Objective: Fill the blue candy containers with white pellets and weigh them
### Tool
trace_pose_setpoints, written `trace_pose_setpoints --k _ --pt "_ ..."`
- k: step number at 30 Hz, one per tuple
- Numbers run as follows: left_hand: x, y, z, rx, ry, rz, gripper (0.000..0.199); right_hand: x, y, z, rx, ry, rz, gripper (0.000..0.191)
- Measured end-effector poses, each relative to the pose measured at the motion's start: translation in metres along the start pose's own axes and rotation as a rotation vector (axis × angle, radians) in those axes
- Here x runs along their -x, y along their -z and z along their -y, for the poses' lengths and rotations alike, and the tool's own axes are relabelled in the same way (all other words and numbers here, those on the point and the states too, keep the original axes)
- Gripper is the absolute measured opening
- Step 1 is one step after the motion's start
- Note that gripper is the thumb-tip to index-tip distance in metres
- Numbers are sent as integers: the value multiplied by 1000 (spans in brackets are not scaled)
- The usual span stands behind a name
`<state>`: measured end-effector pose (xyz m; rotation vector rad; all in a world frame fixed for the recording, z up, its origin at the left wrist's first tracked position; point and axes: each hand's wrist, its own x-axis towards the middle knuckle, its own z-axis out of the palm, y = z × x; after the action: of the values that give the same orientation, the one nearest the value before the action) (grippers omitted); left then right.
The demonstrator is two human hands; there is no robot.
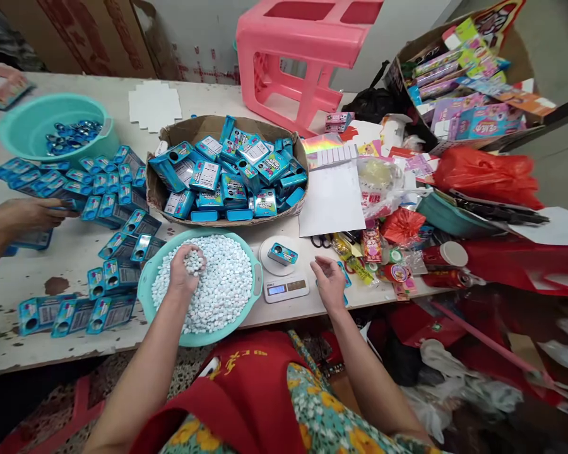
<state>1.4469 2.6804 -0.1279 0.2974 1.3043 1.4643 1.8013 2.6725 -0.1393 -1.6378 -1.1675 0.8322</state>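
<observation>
My left hand [182,272] is cupped round a handful of small white candies, over the left side of a mint-green basin [258,277]. More white candies [224,287] fill that basin. To its right stands a small digital scale [286,291] with a blue candy box [283,253] lying on its round plate. My right hand [330,284] is just right of the scale, fingers loosely curled and apart, with nothing visible in it. Partly hidden behind it, another blue item [345,272] lies on the table.
A carton [227,223] heaped with blue boxes stands behind the basin. Rows of blue boxes [116,274] stand at left, where another person's hand [40,214] touches some. A green basin [12,135] holds shiny blue pieces. A pink stool [303,41] and assorted packets sit behind and right.
</observation>
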Motion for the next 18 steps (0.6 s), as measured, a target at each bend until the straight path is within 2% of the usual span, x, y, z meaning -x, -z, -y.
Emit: trace_pose_setpoints --k 4,8,11,13,16,18 --pt "3 -3 -11 179 116 26 27 9 0 0 -13 -9 0 34" --pt "4 -10 -13 113 109 -3 26 14 0 -1 -21 -21 16 33" --pt "7 -16 -11 -56 -7 -48 27 14 0 -3 -20 -22 29 35" --pt "8 -17 -6 -245 -123 -82 29 12 -3 -4 -16 -14 42 37" --pt "8 -16 3 -627 -343 -124 26 8 -16 -3 4 24 85 42" --pt "6 -13 8 -751 -427 -151 22 3 -29 -2 76 104 130 53"
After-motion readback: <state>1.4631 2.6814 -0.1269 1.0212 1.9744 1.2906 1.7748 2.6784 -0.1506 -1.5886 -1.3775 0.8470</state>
